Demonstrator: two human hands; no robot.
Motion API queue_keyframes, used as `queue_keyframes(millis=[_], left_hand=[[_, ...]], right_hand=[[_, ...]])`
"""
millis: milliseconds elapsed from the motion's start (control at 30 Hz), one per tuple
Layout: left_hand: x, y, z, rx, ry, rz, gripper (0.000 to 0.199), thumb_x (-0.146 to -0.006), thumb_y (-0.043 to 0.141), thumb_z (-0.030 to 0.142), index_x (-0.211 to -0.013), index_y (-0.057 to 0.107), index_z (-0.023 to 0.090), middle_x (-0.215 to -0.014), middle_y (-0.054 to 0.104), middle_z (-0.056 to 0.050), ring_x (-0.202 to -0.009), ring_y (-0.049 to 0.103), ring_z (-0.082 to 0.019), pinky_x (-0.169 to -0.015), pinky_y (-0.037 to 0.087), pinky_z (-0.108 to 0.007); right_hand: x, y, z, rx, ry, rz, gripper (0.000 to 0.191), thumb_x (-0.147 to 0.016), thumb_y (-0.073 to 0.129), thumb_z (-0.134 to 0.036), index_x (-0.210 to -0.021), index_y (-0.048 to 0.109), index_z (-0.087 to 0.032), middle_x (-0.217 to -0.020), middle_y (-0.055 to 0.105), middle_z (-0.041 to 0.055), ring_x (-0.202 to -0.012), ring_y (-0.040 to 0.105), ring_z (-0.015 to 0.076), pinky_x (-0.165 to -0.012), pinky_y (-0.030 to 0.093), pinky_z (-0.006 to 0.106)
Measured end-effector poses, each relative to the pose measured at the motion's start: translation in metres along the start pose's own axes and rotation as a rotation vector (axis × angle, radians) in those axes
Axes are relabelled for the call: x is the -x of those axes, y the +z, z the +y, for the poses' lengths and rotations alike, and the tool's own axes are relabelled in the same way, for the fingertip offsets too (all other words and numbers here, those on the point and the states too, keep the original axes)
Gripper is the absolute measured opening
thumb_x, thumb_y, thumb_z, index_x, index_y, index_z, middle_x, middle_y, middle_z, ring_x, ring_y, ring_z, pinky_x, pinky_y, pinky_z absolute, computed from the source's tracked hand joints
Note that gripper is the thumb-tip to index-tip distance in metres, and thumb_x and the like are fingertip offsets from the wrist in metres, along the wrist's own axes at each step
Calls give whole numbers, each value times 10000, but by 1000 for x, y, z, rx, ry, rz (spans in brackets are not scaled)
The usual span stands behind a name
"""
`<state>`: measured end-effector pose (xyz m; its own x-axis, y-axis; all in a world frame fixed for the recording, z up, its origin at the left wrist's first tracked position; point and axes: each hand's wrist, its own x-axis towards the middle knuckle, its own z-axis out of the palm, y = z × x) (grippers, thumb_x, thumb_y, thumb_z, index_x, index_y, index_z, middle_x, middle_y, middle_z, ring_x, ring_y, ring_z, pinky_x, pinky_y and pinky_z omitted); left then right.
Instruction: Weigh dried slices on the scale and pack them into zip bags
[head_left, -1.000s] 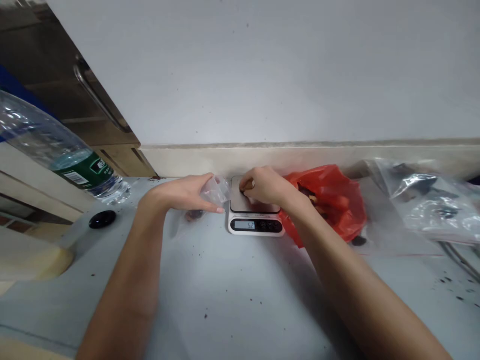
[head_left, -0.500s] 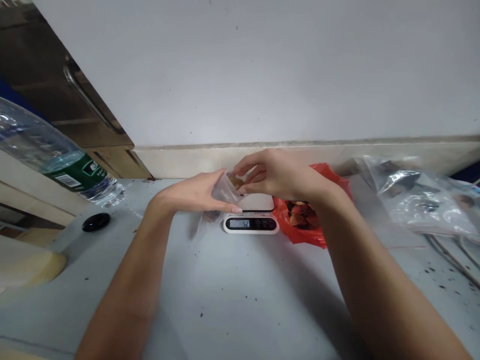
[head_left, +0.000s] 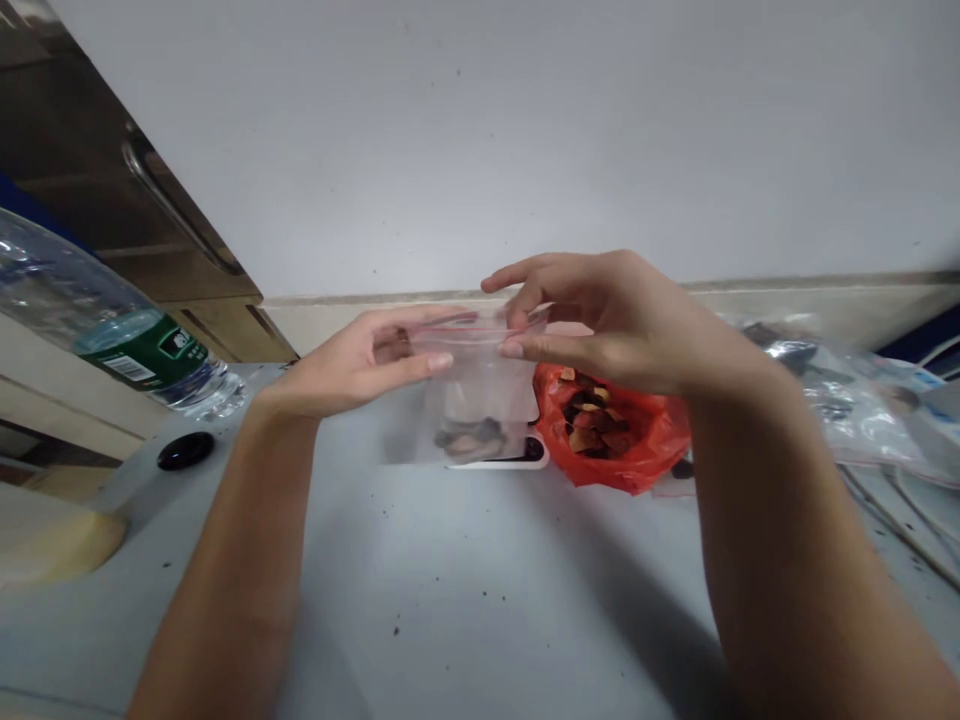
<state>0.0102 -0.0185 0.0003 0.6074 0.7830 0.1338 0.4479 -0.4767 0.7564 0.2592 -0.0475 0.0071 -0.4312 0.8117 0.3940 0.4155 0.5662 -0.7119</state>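
A clear zip-lock bag (head_left: 487, 385) hangs upright between my hands, with a few dark flat pieces (head_left: 471, 440) at its bottom. My left hand (head_left: 375, 360) grips its top left edge, thumb in front. At the top right corner, my right hand (head_left: 577, 315) pinches the bag between thumb and a finger, the index finger raised. Behind the bag sits a white digital scale (head_left: 536, 455), its display mostly covered. Just right of the scale, an open red plastic bag (head_left: 622, 470) holds dried brown and reddish pieces (head_left: 596, 425).
A water bottle (head_left: 142, 345) with a green label and a black oval object (head_left: 186, 450) are at the left. Clear plastic bags (head_left: 847, 400) and grey cables (head_left: 900, 530) lie at the right. A white wall (head_left: 480, 150) closes off the back of the table.
The zip-lock bag has swung from a tilt at the scale's left to upright in front of it, covering the display. My right hand has moved up and right, from the bag's mouth to its corner.
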Motion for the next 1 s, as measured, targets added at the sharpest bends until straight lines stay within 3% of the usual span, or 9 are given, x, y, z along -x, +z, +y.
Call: queue_keyframes(millis=[100, 200, 300, 400, 467, 700, 900, 1000], left_hand=[[-2, 3, -1, 65, -17, 102, 375, -833, 765, 437, -1119, 800, 197, -1091, 818, -92, -1035, 771, -270, -892, 634, -357], [-3, 4, -2, 89, -58, 222, 253, -815, 810, 394, -949, 815, 180, -865, 820, -77, -850, 791, -250, -817, 667, -356], [-2, 4, 0, 43, -37, 319, 216, -827, 808, 391, -873, 795, 181, -786, 796, -67, -780, 780, -234, -787, 670, -340], [-2, 6, 4, -23, 49, 380, 248, -834, 806, 399, -967, 792, 189, -925, 808, -68, -893, 773, -225, -861, 646, -311], [-3, 8, 6, -45, 81, 390, 240, -853, 789, 397, -984, 796, 196, -986, 810, -65, -944, 763, -220, -886, 631, -298], [-2, 12, 10, -78, 115, 402, 145, -867, 739, 348, -850, 802, 218, -863, 807, -31, -825, 748, -197, -777, 624, -269], [-5, 12, 6, -76, 132, 453, 171, -870, 751, 352, -825, 779, 190, -811, 781, -34, -775, 727, -187, -752, 608, -269], [-6, 13, 4, -111, 181, 463, 154, -897, 703, 292, -793, 750, 188, -792, 763, -20, -760, 706, -167, -734, 582, -255]], right_hand=[[1, -1, -3, 45, 114, 53, 180, -859, 752, -306, -720, 659, -237, -881, 743, 53, -922, 707, 236, -706, 548, 321], [3, -7, -2, 100, 195, 117, 204, -848, 757, -315, -688, 656, -237, -680, 666, 20, -685, 640, 195, -611, 513, 323], [6, -15, 2, 99, 210, 167, 254, -804, 797, -384, -659, 639, -247, -676, 666, 26, -682, 633, 199, -601, 528, 328], [9, -19, 3, 41, 185, 136, 270, -786, 806, -446, -672, 653, -255, -729, 702, 42, -711, 653, 212, -645, 567, 350], [10, -18, 2, 7, 164, 117, 259, -791, 795, -437, -672, 655, -256, -750, 715, 43, -714, 658, 209, -668, 577, 356], [3, -11, 3, -93, 128, 104, 221, -761, 809, -350, -656, 654, -234, -704, 696, 21, -652, 626, 161, -576, 506, 298], [-3, -15, 9, -57, 134, 98, 427, -700, 882, -553, -635, 618, -224, -663, 655, 19, -595, 584, 145, -511, 469, 280], [-5, -15, 11, -20, 144, 75, 441, -711, 859, -608, -672, 633, -231, -687, 668, 22, -634, 626, 167, -544, 514, 289]])
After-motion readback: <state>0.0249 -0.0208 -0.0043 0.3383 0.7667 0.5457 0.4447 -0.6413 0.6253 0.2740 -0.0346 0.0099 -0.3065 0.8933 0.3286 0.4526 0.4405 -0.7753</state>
